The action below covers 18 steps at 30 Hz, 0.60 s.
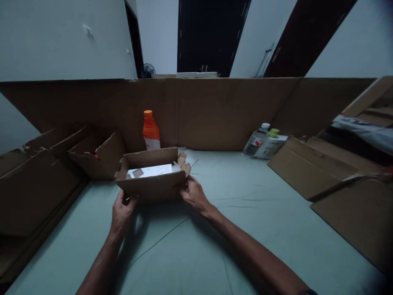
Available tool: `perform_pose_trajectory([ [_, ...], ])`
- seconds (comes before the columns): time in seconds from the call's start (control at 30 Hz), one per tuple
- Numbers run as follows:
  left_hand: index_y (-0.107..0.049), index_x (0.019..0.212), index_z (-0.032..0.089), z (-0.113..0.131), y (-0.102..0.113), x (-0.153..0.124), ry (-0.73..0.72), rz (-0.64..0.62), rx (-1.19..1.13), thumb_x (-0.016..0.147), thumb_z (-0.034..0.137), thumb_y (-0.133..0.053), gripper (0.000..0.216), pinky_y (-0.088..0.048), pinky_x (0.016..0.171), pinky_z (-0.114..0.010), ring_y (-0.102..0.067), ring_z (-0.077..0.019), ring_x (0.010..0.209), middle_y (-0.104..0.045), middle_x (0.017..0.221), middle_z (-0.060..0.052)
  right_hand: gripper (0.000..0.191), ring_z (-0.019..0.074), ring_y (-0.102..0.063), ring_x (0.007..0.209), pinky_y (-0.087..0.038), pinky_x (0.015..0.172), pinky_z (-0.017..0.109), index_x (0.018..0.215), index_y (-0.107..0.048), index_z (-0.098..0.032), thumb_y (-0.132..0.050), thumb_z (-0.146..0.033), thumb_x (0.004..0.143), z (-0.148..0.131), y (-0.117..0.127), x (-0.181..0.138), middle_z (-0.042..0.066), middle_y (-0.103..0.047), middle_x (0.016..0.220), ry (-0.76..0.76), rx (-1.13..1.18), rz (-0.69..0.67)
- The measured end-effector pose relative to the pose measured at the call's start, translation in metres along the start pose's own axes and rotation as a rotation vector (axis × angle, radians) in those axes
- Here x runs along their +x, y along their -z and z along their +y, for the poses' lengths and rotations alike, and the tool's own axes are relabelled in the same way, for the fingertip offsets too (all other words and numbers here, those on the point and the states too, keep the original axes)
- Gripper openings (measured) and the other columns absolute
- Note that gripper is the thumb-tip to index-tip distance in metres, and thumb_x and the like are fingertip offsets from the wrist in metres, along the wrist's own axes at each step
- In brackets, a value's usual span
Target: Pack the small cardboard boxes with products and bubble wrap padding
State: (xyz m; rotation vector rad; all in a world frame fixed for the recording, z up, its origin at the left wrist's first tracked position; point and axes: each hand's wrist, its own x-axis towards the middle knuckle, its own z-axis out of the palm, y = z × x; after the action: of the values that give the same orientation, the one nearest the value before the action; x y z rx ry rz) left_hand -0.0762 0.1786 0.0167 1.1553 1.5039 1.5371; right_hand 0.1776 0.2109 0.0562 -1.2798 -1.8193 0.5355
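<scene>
A small open cardboard box (153, 185) with ragged edges is gripped at both ends, near the middle-left of the green-covered surface (245, 213). My left hand (122, 211) is closed on its lower left corner, and my right hand (195, 194) is closed on its right end. Inside the box lies a white carton (155, 170) with a dark square mark, beside some clear plastic. Just behind the box stands an orange bottle (151, 129) with a white label; its base is hidden. Bubble wrap (190, 156) lies at the box's far right corner.
A cardboard wall (215, 114) runs along the back. Cardboard boxes (96, 153) line the left side, and cardboard flaps (310, 168) spread across the right. A clear plastic bottle (257, 140) leans near a white container with a green cap (273, 133) at the back right.
</scene>
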Motion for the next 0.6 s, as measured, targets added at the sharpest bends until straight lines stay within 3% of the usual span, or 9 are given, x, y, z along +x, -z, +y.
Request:
perform_pose_trajectory([
  [0.17, -0.061, 0.119, 0.018, 0.041, -0.059, -0.027, -0.142, -0.222, -0.053, 0.080, 0.046, -0.068, 0.048, -0.051, 0.088, -0.033, -0.065, -0.0232, 0.101, -0.070, 0.111, -0.009, 0.028, 0.0240, -0.060, 0.085, -0.051, 0.062, 0.032, 0.104, -0.058, -0.019, -0.058, -0.041, 0.086, 0.004, 0.081, -0.047, 0.010, -0.063, 0.099, -0.095, -0.052, 0.211],
  [0.27, -0.062, 0.120, 0.018, 0.048, -0.072, -0.053, -0.137, -0.281, -0.016, 0.080, 0.039, -0.068, 0.046, -0.050, 0.092, -0.033, -0.065, -0.0247, 0.107, -0.071, 0.115, -0.010, 0.024, 0.0236, -0.060, 0.077, -0.052, 0.060, 0.033, 0.096, -0.059, -0.021, -0.061, -0.042, 0.085, 0.005, 0.106, -0.089, 0.007, -0.064, 0.087, -0.155, -0.127, 0.319],
  [0.4, -0.063, 0.119, 0.016, 0.019, -0.042, -0.080, 0.052, -0.240, 0.033, 0.073, 0.046, -0.073, 0.056, -0.052, 0.091, -0.034, -0.066, -0.0282, 0.109, -0.071, 0.117, -0.012, 0.021, 0.0259, -0.063, 0.087, -0.057, 0.075, 0.039, 0.105, -0.062, -0.022, -0.058, -0.028, 0.086, 0.002, 0.078, -0.117, 0.008, -0.066, 0.095, -0.003, -0.125, 0.282],
  [0.5, -0.058, 0.129, 0.017, 0.003, -0.012, -0.083, 0.101, -0.133, 0.066, 0.071, 0.048, -0.075, 0.067, -0.051, 0.094, -0.034, -0.065, -0.0282, 0.113, -0.070, 0.120, -0.012, 0.036, 0.0288, -0.062, 0.103, -0.056, 0.088, 0.043, 0.121, -0.060, -0.023, -0.053, -0.019, 0.086, -0.007, 0.049, -0.115, 0.011, -0.066, 0.112, 0.152, -0.100, 0.196],
  [0.6, -0.055, 0.134, 0.019, -0.001, 0.001, -0.081, 0.117, -0.122, 0.070, 0.072, 0.048, -0.075, 0.071, -0.053, 0.093, -0.034, -0.065, -0.0281, 0.114, -0.070, 0.123, -0.012, 0.051, 0.0309, -0.058, 0.116, -0.054, 0.095, 0.048, 0.141, -0.048, -0.025, -0.051, -0.019, 0.090, -0.012, 0.037, -0.117, 0.012, -0.061, 0.129, 0.162, -0.059, 0.134],
])
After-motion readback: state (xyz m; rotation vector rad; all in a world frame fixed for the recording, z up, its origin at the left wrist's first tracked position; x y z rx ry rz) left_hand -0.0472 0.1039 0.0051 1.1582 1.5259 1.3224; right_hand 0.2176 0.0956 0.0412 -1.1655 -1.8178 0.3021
